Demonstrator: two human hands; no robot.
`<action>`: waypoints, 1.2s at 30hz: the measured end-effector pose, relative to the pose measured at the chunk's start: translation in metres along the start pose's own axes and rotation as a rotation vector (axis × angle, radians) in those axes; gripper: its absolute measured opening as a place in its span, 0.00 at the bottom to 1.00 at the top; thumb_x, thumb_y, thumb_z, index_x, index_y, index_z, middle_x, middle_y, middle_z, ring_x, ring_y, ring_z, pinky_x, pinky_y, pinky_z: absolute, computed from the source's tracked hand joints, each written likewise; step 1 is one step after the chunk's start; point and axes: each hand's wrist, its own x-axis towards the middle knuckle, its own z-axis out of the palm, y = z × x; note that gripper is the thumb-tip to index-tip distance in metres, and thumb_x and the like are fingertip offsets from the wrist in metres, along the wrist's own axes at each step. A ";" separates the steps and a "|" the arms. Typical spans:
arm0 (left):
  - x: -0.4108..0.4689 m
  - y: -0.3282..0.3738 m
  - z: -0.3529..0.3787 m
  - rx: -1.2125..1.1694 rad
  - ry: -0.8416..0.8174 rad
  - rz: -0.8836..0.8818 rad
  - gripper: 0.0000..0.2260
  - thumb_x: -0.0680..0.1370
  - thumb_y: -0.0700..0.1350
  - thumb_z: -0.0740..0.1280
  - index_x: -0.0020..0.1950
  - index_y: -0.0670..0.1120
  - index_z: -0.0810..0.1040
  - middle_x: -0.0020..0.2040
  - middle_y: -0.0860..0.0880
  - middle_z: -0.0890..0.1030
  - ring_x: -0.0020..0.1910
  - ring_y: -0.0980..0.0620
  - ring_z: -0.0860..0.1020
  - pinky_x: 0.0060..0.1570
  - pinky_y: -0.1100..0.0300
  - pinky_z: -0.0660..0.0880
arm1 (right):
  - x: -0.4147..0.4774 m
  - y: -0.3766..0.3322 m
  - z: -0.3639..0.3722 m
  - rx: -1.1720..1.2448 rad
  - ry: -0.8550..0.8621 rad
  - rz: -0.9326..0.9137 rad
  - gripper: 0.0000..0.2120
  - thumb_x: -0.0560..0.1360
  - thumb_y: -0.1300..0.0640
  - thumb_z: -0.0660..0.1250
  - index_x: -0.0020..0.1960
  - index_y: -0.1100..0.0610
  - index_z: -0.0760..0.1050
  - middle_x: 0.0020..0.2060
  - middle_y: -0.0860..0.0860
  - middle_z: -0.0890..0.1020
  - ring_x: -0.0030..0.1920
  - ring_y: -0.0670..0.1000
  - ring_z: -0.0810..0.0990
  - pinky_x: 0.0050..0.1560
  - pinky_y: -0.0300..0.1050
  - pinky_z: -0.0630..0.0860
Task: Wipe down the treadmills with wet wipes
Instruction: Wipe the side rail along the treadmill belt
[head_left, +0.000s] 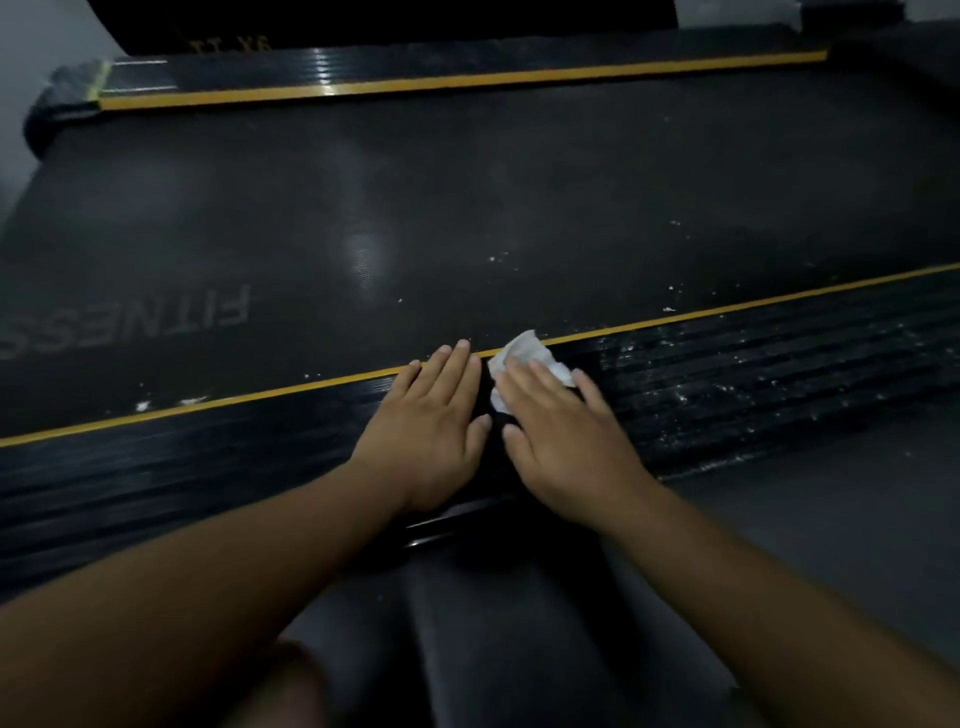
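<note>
A black treadmill lies across the view, its wide belt (415, 223) printed with "FITNESS" at the left. The near ribbed side rail (208, 467) has a yellow edge stripe. My right hand (566, 436) presses flat on a white wet wipe (527, 353) on this rail, fingers straight, most of the wipe hidden under the palm. My left hand (431, 421) rests flat on the rail just left of it, fingertips reaching the yellow stripe. White specks and smears cover the rail to the right (753, 384).
The far side rail (467, 78) with its own yellow stripe runs along the top. Grey floor (831, 545) lies in front of the near rail. A pale wall (31, 62) shows at the upper left. Scattered white flecks dot the belt.
</note>
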 end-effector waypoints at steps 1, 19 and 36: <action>0.000 0.001 0.000 0.006 -0.003 -0.001 0.40 0.73 0.61 0.29 0.82 0.45 0.42 0.82 0.47 0.39 0.81 0.51 0.39 0.76 0.55 0.36 | -0.002 0.008 -0.001 -0.012 -0.007 0.008 0.29 0.81 0.46 0.48 0.82 0.49 0.52 0.81 0.43 0.54 0.80 0.42 0.47 0.79 0.55 0.43; -0.005 0.000 0.005 -0.053 0.083 0.003 0.34 0.80 0.59 0.37 0.83 0.45 0.48 0.83 0.48 0.45 0.81 0.53 0.43 0.78 0.56 0.39 | -0.034 -0.011 0.011 0.011 0.039 -0.046 0.33 0.79 0.39 0.47 0.81 0.52 0.58 0.80 0.48 0.59 0.80 0.46 0.51 0.79 0.56 0.46; 0.013 0.010 0.011 -0.088 0.119 0.017 0.31 0.82 0.57 0.43 0.82 0.43 0.57 0.82 0.45 0.53 0.81 0.48 0.51 0.79 0.44 0.51 | -0.068 0.001 0.025 -0.060 0.136 0.077 0.34 0.83 0.36 0.48 0.79 0.58 0.61 0.80 0.54 0.61 0.80 0.52 0.55 0.78 0.59 0.50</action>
